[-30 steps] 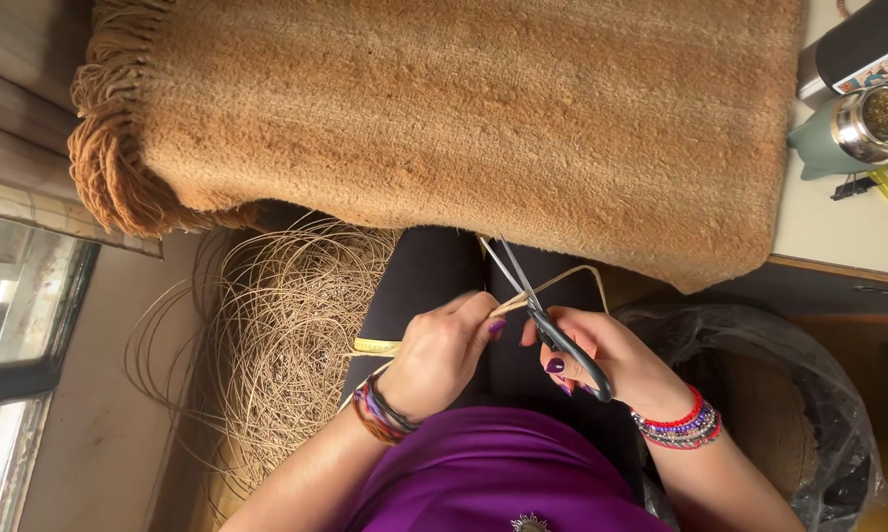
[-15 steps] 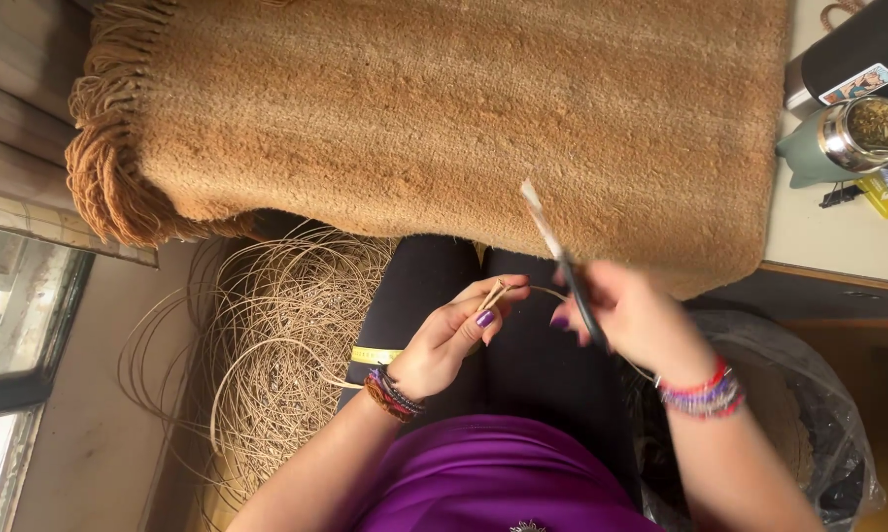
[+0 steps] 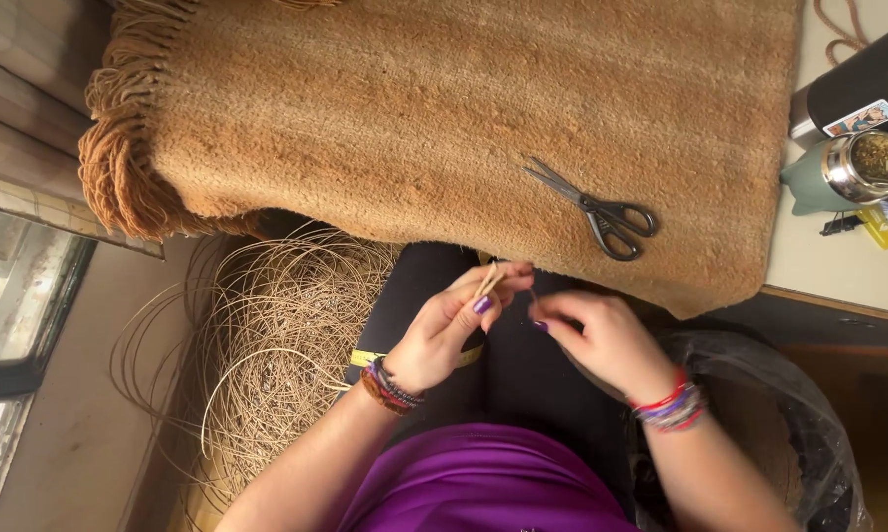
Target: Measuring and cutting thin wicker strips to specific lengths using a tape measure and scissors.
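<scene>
One thick tan woven rug with a fringed edge (image 3: 444,118) is covering the tabletop, and one pair of grey metal scissors with dark handles (image 3: 594,208) is lying flat on it with blades nearly shut, near the rug's front edge and well apart from both hands. Below the rug's left front corner one loose tangled coil of thin tan reed strands (image 3: 276,345) is sitting on the floor. Two hands are meeting just below the rug's front edge, over dark-clothed legs. The left hand (image 3: 444,330) is curling palm-inward, wrist bent, its thumb and forefinger pinching shut on a short bundle of pale reed ends (image 3: 487,280) that is pointing up toward the rug. The right hand (image 3: 602,335) is lying knuckles-up just beside it, fingertips closing on a single fine strand (image 3: 533,294); how firmly is hard to tell. Each wrist is wearing a stack of beaded bracelets. One yellow measuring tape (image 3: 370,357) is lying across the leg under the left wrist. Right of the rug, one black cylindrical bottle with a small rectangular picture sticker (image 3: 858,89) is lying on the pale table, one pale green metal-rimmed cup filled with dried herb (image 3: 843,169) beside it, and one small yellow lighter (image 3: 878,227) below that. Below the rug's right corner one bin lined with clear plastic (image 3: 779,414) is standing
</scene>
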